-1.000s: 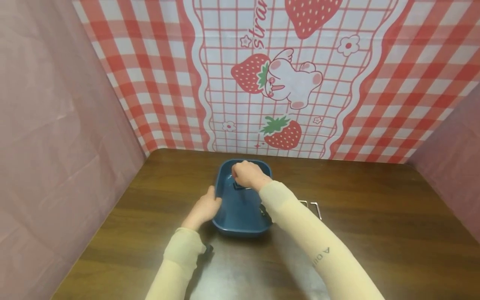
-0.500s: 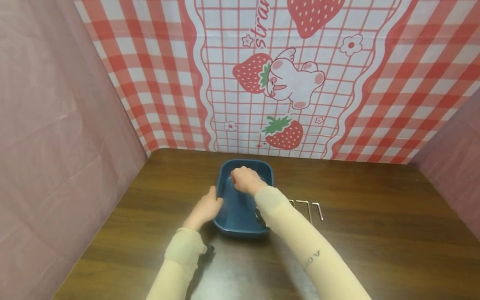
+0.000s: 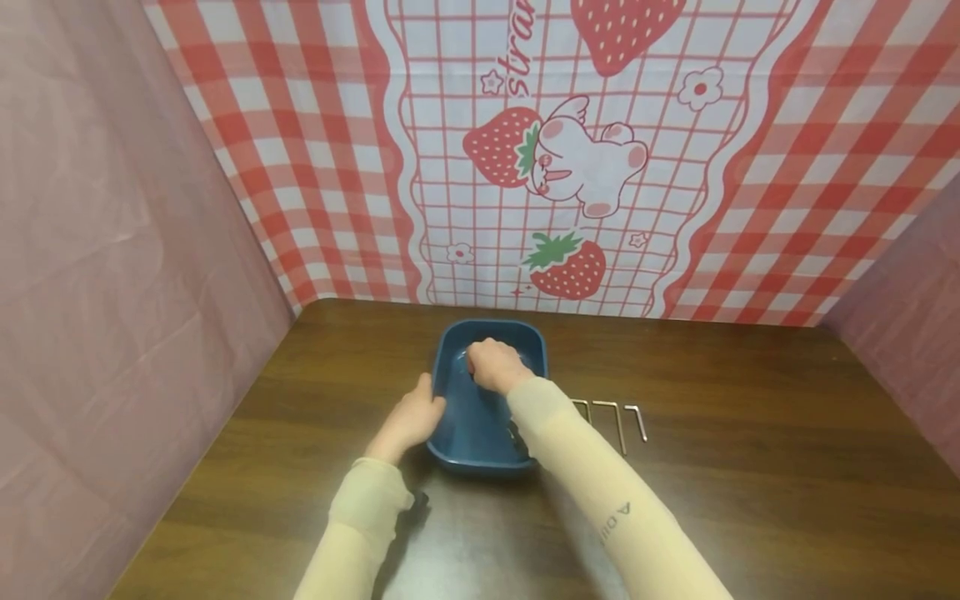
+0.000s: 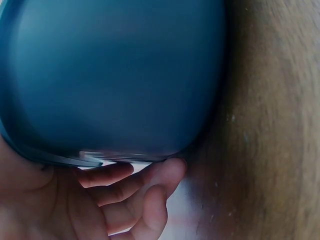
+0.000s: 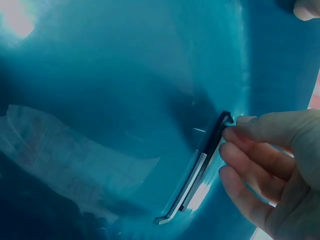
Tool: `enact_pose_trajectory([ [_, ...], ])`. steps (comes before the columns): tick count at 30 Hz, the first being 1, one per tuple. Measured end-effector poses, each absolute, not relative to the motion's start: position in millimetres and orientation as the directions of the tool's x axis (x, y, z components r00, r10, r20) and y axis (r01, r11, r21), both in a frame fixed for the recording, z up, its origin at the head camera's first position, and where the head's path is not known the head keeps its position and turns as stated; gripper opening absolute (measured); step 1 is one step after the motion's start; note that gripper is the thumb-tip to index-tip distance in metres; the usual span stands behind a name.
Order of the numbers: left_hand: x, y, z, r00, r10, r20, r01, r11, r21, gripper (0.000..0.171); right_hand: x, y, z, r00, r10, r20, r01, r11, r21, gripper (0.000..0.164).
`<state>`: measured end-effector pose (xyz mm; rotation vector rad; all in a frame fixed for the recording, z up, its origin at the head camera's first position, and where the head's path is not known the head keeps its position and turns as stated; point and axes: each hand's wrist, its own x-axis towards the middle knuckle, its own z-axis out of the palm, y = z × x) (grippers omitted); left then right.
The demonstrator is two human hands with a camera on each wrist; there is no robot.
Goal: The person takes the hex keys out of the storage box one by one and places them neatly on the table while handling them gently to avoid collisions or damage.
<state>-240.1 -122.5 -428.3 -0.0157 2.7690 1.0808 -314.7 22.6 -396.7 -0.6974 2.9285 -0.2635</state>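
A blue rectangular basin with rounded corners (image 3: pixel 468 429) stands on the table in the head view. At its left side my left hand (image 3: pixel 408 419) holds the wall, thumb at the rim; the left wrist view has its fingers (image 4: pixel 120 192) bent along the outside. My right hand (image 3: pixel 495 365) reaches down inside the basin. In the right wrist view its thumb and index finger pinch the upper end of a dark hex key (image 5: pixel 216 134) low over the basin floor. A silver hex key (image 5: pixel 189 186) overlaps it, bent end downward. In the head view my hand mostly hides both.
Just right of the basin, several hex keys lie on the wooden table (image 3: pixel 720 483), among them a long one (image 3: pixel 619 429) and a short one (image 3: pixel 639 423); my right sleeve (image 3: pixel 615 492) partly covers this row. A checked strawberry cloth (image 3: pixel 570 167) hangs behind the table.
My right hand has come slightly down and nearer inside the basin, and the dark key below it shows less. The sleeve has shifted left, uncovering more keys. My left hand stays put.
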Motion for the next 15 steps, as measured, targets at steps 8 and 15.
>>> enact_pose_trajectory([
  [8, -238.8, -121.6, -427.5, -0.987, 0.046, -0.155, -0.07, 0.741, 0.668, 0.051, -312.9, 21.3, -401.5, -0.896, -0.442, -0.047, -0.432, 0.891, -0.139, 0.026],
  [15, -238.8, -121.8, -427.5, -0.987, 0.045, -0.155, -0.071, 0.743, 0.666, 0.053, -313.0, 19.1, -405.2, -0.9, -0.432, -0.05, -0.425, 0.898, -0.118, 0.015],
])
